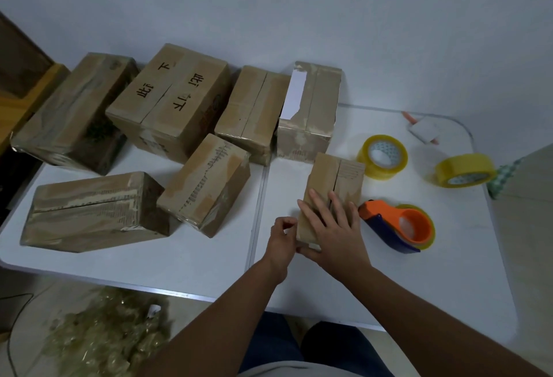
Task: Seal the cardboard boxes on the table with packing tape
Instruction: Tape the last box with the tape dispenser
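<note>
The small cardboard box [335, 188] stands near the middle of the white surface [191, 260], its top seam running away from the person. The right hand [332, 227] lies flat on its top, grip spread with straight fingers. The left hand [282, 237] is at the box's near left corner, grip curled; what it pinches, I cannot tell. Just right of the box lies the orange tape dispenser [398, 227], with two yellow tape rolls [384, 156] beyond. Six other boxes [167, 104] crowd the left and back.
</note>
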The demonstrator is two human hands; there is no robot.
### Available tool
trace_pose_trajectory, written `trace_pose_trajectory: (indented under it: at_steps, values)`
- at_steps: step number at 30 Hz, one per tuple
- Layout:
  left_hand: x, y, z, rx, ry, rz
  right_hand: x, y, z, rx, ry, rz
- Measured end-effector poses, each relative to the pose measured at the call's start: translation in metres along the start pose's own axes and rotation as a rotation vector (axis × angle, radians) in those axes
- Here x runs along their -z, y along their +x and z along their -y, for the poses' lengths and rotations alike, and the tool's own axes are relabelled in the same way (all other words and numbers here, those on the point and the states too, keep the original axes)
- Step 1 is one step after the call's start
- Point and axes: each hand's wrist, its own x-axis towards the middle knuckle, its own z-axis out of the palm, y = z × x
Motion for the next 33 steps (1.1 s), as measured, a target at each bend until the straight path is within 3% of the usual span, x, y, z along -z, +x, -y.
trace_pose_trajectory:
  at_steps: [4, 8, 14, 17, 21, 24, 27, 31, 33]
  values:
    - [0.009, 0.004, -0.006, 0.066, 0.205, 0.007, 0.000, -0.001, -0.001, 0.005, -0.009, 0.008]
    - [0.025, -0.003, -0.013, 0.008, 0.208, -0.035, -0.001, 0.000, 0.000, -0.002, -0.008, -0.005]
    - [0.014, -0.029, -0.033, -0.042, 0.395, 0.135, -0.003, 0.001, 0.001, -0.015, -0.015, 0.017]
    - [0.020, -0.030, -0.039, -0.015, 0.376, 0.239, -0.003, 0.002, 0.001, -0.007, -0.019, 0.024]
    - [0.021, -0.030, -0.038, -0.206, 0.584, 0.156, 0.001, 0.000, 0.001, 0.004, 0.026, 0.044]
    - [0.022, -0.028, -0.037, -0.229, 0.609, 0.146, 0.009, 0.000, -0.007, 0.054, 0.154, 0.104]
    - [0.042, -0.019, -0.050, -0.206, 0.703, 0.185, 0.026, 0.001, -0.020, 0.054, 0.444, 0.118]
    - [0.078, -0.007, -0.086, -0.224, 0.978, 0.316, 0.041, 0.011, -0.044, -0.191, 0.612, -0.063]
    - [0.080, -0.002, -0.100, -0.266, 1.025, 0.251, 0.040, 0.020, -0.054, -0.249, 0.625, -0.024]
